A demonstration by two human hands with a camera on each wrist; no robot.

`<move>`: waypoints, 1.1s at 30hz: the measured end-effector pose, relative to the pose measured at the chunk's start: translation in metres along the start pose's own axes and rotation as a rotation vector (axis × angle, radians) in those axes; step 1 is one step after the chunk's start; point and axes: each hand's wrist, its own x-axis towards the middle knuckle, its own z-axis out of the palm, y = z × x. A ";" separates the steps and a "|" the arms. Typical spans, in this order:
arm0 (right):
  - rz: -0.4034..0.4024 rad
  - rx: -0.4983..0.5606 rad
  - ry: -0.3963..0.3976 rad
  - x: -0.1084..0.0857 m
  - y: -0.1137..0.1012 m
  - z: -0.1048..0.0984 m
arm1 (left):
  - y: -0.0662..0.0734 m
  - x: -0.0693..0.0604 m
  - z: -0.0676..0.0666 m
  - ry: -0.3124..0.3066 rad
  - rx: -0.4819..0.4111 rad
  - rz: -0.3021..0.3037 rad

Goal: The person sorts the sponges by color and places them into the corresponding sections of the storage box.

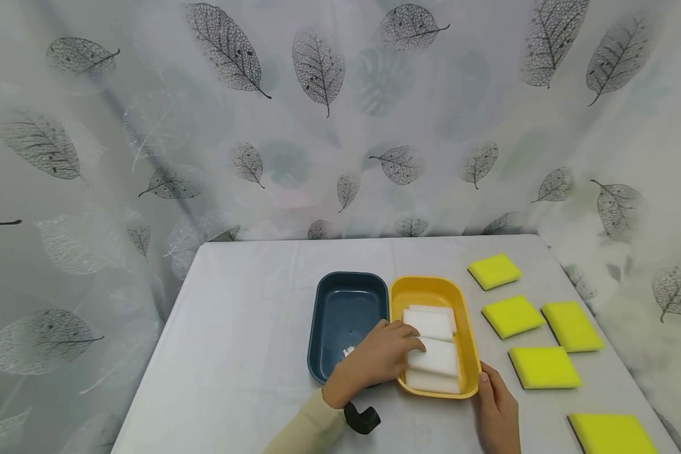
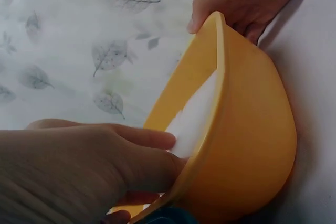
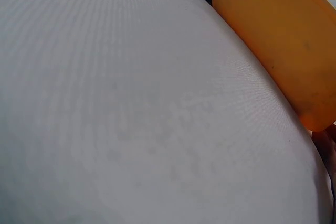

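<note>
A yellow plastic tray (image 1: 425, 285) holds several white sponges (image 1: 430, 325) laid in an overlapping row. Reaching in over its left side, my left hand (image 1: 387, 350) has bent fingers on the edge of one white sponge (image 1: 434, 358) and appears to pinch it. In the left wrist view, those fingers (image 2: 149, 136) touch white sponge, while the tray's rim hides some fingertips. My right hand (image 1: 496, 410) grips the tray's near right corner, thumb on the rim and the other fingers outside below it. The right wrist view shows mostly white cloth and the tray's outer wall (image 3: 278, 40).
Against the yellow tray's left side stands a dark blue tray (image 1: 349, 280) with small white bits (image 1: 349, 350) inside, partly covered by my left arm. Several yellow sponges (image 1: 513, 315) with dark undersides lie along the table's right side. A leaf-patterned curtain (image 1: 318, 145) hangs behind the table.
</note>
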 end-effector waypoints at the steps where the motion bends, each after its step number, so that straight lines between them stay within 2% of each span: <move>1: 0.000 0.002 0.001 0.000 0.000 0.000 | 0.001 0.000 0.000 0.003 0.016 -0.003; 3: -0.004 0.003 0.004 0.000 0.000 0.001 | 0.002 0.001 0.000 0.002 0.041 -0.013; 8: -0.008 -0.007 0.005 0.001 0.000 0.001 | 0.007 0.001 -0.003 -0.051 0.065 -0.048; 12: -0.003 -0.007 0.006 0.000 0.001 0.001 | 0.008 0.001 -0.006 -0.093 0.050 -0.062; 15: 0.003 -0.005 0.003 0.000 0.001 0.001 | 0.008 0.000 -0.004 -0.094 0.032 -0.067; 25: 0.015 -0.018 0.002 -0.001 0.000 0.002 | 0.006 -0.006 0.004 -0.020 -0.037 -0.074; 29: 0.038 -0.025 -0.007 -0.002 -0.003 0.001 | 0.006 -0.012 0.003 0.052 -0.070 -0.082; 33: 0.052 -0.032 -0.032 0.000 -0.003 0.000 | 0.004 -0.023 0.000 0.124 -0.122 -0.126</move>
